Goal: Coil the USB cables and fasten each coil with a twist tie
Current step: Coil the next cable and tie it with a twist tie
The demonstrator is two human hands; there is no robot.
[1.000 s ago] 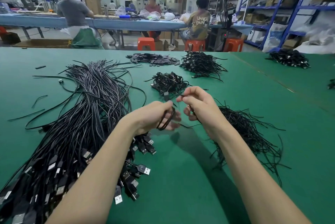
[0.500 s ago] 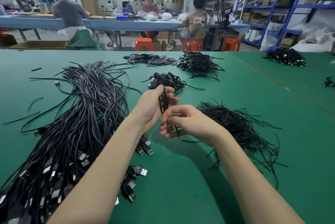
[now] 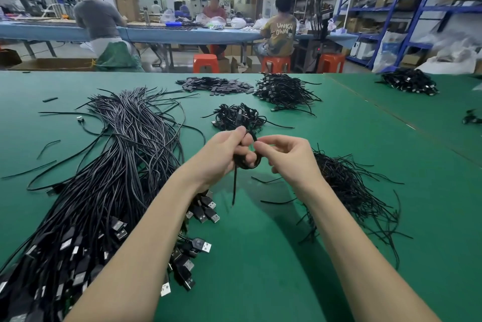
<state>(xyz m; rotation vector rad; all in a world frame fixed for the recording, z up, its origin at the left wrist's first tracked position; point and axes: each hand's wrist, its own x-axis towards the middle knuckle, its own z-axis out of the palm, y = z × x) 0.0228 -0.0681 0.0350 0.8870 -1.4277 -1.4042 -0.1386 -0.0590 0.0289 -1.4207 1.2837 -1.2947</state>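
My left hand (image 3: pixel 224 156) grips a small coil of black USB cable (image 3: pixel 247 163) above the green table (image 3: pixel 260 256). A black twist tie (image 3: pixel 234 186) hangs down from the coil. My right hand (image 3: pixel 287 158) pinches the coil's upper right side with thumb and forefinger. A big bundle of uncoiled black USB cables (image 3: pixel 104 178) lies to the left, plugs toward me. A loose pile of black twist ties (image 3: pixel 349 191) lies to the right. A small heap of coiled cables (image 3: pixel 238 118) sits just beyond my hands.
Farther back lie a pile of flat dark pieces (image 3: pixel 215 84) and another cable heap (image 3: pixel 284 92); a third heap (image 3: pixel 409 81) is at the far right. Stray ties (image 3: pixel 48 145) lie at the left. People sit at a blue bench (image 3: pixel 161 32) behind.
My right hand has risen from below the coil to its right side, now pinching at the top. The left hand turned the coil, and a tie end now hangs down.
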